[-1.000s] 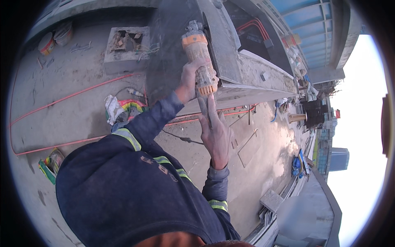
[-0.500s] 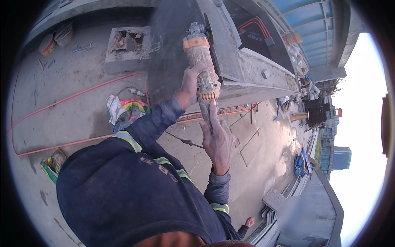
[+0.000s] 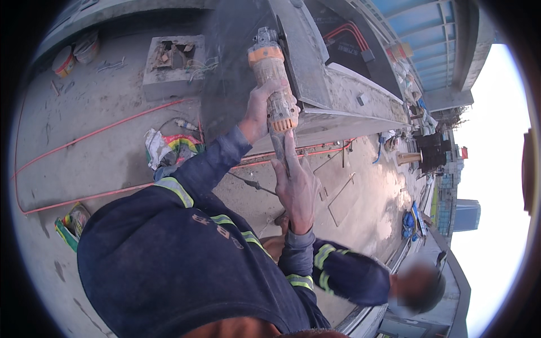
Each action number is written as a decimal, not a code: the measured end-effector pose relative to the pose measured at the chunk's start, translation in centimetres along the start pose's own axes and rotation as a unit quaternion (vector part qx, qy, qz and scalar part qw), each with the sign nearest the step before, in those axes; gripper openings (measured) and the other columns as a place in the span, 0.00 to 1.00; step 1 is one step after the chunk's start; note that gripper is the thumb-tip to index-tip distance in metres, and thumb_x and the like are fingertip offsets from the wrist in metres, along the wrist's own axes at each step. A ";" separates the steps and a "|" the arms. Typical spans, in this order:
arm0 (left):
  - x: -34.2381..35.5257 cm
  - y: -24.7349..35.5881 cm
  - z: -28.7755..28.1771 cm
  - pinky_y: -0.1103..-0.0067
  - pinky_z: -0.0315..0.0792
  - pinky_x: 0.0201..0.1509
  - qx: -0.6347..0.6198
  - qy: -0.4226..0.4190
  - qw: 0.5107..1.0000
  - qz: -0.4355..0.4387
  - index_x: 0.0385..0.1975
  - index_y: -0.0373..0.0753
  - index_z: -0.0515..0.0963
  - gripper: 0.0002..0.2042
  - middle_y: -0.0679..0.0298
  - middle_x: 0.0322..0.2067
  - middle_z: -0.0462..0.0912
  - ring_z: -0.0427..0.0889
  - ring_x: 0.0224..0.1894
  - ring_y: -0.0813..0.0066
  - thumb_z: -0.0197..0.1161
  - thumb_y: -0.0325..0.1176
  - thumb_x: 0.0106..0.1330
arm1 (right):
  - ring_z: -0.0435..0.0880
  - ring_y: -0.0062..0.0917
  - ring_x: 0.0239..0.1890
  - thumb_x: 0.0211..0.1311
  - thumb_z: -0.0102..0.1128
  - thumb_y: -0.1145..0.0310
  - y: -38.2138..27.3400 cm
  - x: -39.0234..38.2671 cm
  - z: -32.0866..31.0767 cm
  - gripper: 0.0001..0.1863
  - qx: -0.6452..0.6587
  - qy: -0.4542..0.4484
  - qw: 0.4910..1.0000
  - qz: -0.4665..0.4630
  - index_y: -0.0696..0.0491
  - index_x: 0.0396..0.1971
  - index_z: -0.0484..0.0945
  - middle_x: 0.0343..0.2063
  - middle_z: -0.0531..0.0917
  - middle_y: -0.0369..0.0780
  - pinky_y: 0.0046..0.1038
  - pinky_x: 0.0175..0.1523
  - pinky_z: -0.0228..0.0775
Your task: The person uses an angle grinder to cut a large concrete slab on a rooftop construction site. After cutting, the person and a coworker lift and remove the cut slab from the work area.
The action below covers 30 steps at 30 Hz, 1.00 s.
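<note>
- Angle grinder (image 3: 274, 76) body gripped by L hand (image 3: 259, 110)
- Rear handle (image 3: 278, 145) clasped by R hand (image 3: 297, 191)
- Grinder head (image 3: 266, 37) held nr grey slab (image 3: 307, 73) edge
- Co-worker (image 3: 355, 273) seen beyond

The grey concrete floor (image 3: 107, 160) carried red pipes (image 3: 104, 195), two buckets (image 3: 64, 62) at the far left, a square block (image 3: 172, 86) with a hollow top, a crumpled white-and-colored bag (image 3: 158, 149), a smaller green bag (image 3: 66, 234) and a thin bent rod (image 3: 340, 193).
</note>
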<state>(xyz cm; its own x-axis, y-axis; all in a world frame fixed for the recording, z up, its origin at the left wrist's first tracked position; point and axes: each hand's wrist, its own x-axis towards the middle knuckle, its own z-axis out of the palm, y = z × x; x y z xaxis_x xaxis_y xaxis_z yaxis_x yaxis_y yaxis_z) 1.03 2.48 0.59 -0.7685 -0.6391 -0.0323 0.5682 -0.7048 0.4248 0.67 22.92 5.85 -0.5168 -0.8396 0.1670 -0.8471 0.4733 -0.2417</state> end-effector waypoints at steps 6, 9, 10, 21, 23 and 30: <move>0.6 -0.1 -0.3 0.64 0.88 0.38 -0.013 -0.013 1.000 0.001 0.49 0.35 0.75 0.20 0.53 0.34 0.85 0.91 0.33 0.57 0.66 0.45 0.71 | 0.85 0.43 0.28 0.73 0.67 0.59 0.7 0.1 0.8 0.40 -0.004 0.035 0.999 -0.025 0.39 0.82 0.64 0.30 0.83 0.49 0.42 0.32 0.73; 2.7 0.4 -1.0 0.64 0.88 0.37 -0.022 -0.013 1.000 0.001 0.49 0.35 0.75 0.20 0.53 0.33 0.85 0.91 0.33 0.57 0.66 0.45 0.71 | 0.87 0.46 0.30 0.73 0.67 0.59 -0.3 2.5 0.0 0.40 -0.022 -0.011 1.000 0.008 0.40 0.83 0.64 0.30 0.84 0.50 0.43 0.34 0.74; 3.1 0.6 -1.1 0.64 0.88 0.37 -0.024 -0.013 1.000 0.003 0.49 0.35 0.75 0.20 0.53 0.33 0.85 0.91 0.33 0.57 0.66 0.45 0.71 | 0.89 0.48 0.33 0.74 0.66 0.58 -0.6 3.0 -0.4 0.39 -0.030 -0.039 0.998 0.027 0.40 0.83 0.64 0.32 0.86 0.53 0.44 0.36 0.75; 0.1 -0.6 -0.4 0.63 0.88 0.36 -0.025 -0.003 1.000 -0.010 0.49 0.36 0.75 0.19 0.53 0.33 0.85 0.91 0.33 0.56 0.68 0.45 0.70 | 0.89 0.45 0.31 0.74 0.67 0.56 0.2 -0.3 -0.2 0.39 -0.040 0.008 0.999 -0.003 0.39 0.82 0.64 0.34 0.87 0.50 0.44 0.37 0.78; 0.5 -0.6 -0.5 0.63 0.88 0.35 -0.026 -0.009 1.000 -0.014 0.49 0.36 0.75 0.19 0.53 0.33 0.85 0.91 0.33 0.56 0.68 0.45 0.70 | 0.89 0.45 0.32 0.74 0.67 0.56 0.3 -0.2 0.0 0.40 -0.033 0.009 0.999 -0.003 0.40 0.83 0.64 0.34 0.87 0.50 0.44 0.37 0.78; 2.6 0.3 -1.1 0.63 0.88 0.34 -0.022 0.001 1.000 -0.005 0.48 0.37 0.75 0.18 0.53 0.33 0.84 0.91 0.32 0.56 0.66 0.44 0.70 | 0.90 0.44 0.33 0.74 0.67 0.57 0.1 2.0 0.3 0.39 -0.037 0.010 0.999 -0.014 0.41 0.82 0.64 0.34 0.87 0.49 0.43 0.37 0.78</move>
<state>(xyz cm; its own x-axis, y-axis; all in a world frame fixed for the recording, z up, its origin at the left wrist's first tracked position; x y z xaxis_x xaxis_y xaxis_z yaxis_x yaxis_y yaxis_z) -0.54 0.28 -0.34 -0.7733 -0.6329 -0.0374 0.5733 -0.7233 0.3848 -0.42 21.21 5.87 -0.4942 -0.8480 0.1915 -0.8680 0.4686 -0.1644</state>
